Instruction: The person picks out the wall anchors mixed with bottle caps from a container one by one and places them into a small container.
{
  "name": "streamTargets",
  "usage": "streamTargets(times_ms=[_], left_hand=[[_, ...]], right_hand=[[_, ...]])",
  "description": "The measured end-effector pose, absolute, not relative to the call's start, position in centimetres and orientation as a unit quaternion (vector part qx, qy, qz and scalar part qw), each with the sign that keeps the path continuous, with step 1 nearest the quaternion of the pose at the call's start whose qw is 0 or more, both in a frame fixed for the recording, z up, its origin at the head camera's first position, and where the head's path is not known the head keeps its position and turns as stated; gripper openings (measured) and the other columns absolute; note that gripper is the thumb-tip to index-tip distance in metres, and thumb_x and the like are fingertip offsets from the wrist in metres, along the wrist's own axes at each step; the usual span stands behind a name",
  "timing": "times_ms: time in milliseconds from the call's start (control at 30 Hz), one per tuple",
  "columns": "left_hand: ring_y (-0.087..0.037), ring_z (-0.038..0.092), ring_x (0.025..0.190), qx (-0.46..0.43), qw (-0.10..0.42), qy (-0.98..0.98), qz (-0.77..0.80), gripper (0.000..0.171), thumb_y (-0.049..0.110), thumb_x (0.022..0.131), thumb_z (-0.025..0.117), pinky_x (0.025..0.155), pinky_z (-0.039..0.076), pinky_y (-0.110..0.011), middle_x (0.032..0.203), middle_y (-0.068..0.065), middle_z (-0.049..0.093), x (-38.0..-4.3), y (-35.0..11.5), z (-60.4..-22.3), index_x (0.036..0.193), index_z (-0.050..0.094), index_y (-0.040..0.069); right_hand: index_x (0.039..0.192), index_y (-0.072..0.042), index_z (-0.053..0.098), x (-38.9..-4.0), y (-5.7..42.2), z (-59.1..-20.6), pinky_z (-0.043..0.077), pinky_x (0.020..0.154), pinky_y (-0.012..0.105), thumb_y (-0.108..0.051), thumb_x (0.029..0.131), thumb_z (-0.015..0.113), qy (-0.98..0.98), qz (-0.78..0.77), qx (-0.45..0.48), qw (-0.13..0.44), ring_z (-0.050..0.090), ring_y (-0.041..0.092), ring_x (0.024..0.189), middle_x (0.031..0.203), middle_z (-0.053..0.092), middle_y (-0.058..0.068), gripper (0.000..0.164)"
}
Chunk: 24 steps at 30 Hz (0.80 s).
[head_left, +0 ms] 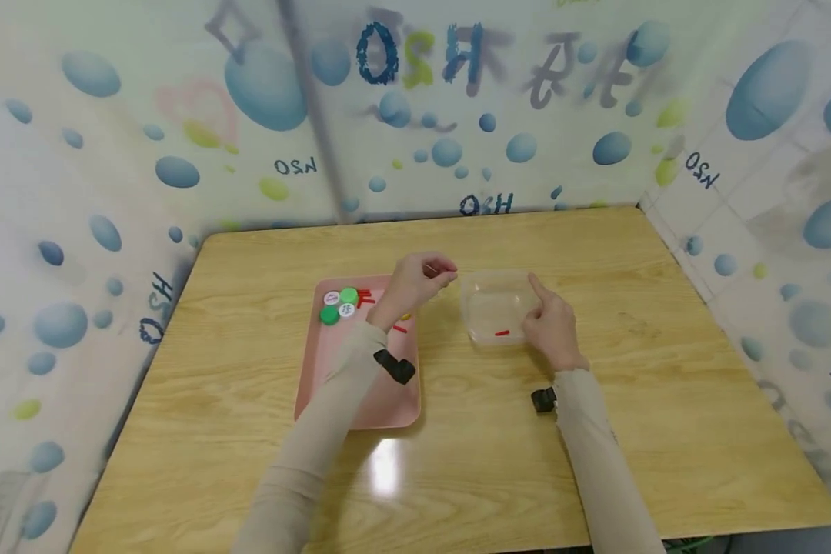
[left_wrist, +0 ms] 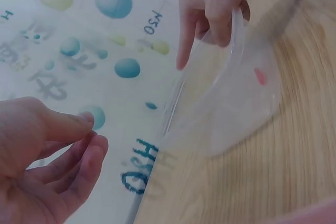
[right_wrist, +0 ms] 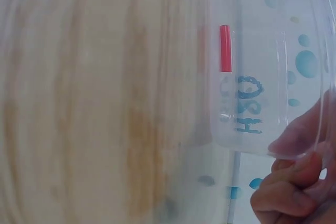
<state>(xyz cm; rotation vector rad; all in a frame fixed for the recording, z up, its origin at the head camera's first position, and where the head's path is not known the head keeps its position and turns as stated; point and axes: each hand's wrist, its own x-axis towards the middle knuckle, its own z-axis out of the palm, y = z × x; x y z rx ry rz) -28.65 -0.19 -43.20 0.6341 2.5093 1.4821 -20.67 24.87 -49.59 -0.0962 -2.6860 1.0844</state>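
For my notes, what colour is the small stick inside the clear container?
The stick is red, clearest in the right wrist view.

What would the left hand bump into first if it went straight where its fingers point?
Probably the clear container, just beyond the left hand. The hand might be higher and pass over it; depth is unclear.

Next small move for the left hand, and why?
Probably move the left hand over the pink tray for one of its red sticks: no piece shows clearly in the hand's pinch, a lone red piece lies in the clear container, and the right hand grips the container's rim.
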Motion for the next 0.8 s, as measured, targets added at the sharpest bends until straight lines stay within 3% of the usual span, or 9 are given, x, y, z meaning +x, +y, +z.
streamTargets(times_ms=[167,333,533,800], left_hand=[[-0.022,0.065,0.087,0.212,0.071,0.845,0.486,0.015,0.019,0.097,0.071,0.076,0.055,-0.027,0.098,-0.005,0.073,-28.8,-2.8,-43.2,0.106,0.075,0.009],[-0.026,0.065,0.085,0.215,0.077,0.838,0.496,0.013,0.019,0.096,0.072,0.072,0.054,-0.026,0.095,-0.006,0.072,-28.4,-5.5,-44.6,0.104,0.074,0.01],[-0.022,0.065,0.085,0.214,0.086,0.833,0.503,0.015,0.018,0.096,0.071,0.074,0.055,-0.028,0.098,-0.008,0.072,-27.3,-7.6,-46.5,0.108,0.073,0.009],[-0.022,0.065,0.093,0.2,0.08,0.827,0.52,0.015,0.018,0.096,0.071,0.081,0.055,-0.03,0.103,-0.005,0.073,-27.4,-9.2,-46.7,0.11,0.073,0.011]], right_hand=[[0.154,-0.004,0.041,-20.6,24.8,-49.3,0.029,0.055,0.031,0.01,0.081,0.042,-0.919,0.375,-0.031,0.117,0.026,0.011,0.052,0.068,0.046,0.007,0.074],[0.155,-0.005,0.039,-20.3,24.7,-49.5,0.026,0.051,0.028,0.01,0.08,0.043,-0.92,0.377,-0.027,0.106,0.023,0.01,0.049,0.053,0.031,-0.005,0.077],[0.155,-0.003,0.038,-19.5,24.6,-50.1,0.027,0.049,0.027,0.01,0.081,0.042,-0.923,0.373,-0.03,0.09,0.026,0.01,0.049,0.056,0.034,-0.002,0.076],[0.153,0.0,0.041,-20.1,24.4,-49.1,0.025,0.044,0.025,0.011,0.08,0.042,-0.924,0.364,-0.015,0.118,0.022,0.007,0.046,0.053,0.031,-0.005,0.073]])
